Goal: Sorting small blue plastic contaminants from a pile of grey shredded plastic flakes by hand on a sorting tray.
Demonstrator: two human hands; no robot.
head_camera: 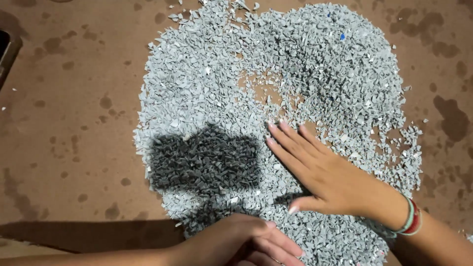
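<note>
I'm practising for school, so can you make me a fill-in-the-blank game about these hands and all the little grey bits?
1. The right hand lies flat on a spread of small ____ plastic chips.
2. The wrist of that hand wears ____.
3. The chips lie on a ____ surface with dark spots.
4. The left hand is at the ____ edge of the picture.

Missing words: grey; bracelets; brown; bottom
</note>
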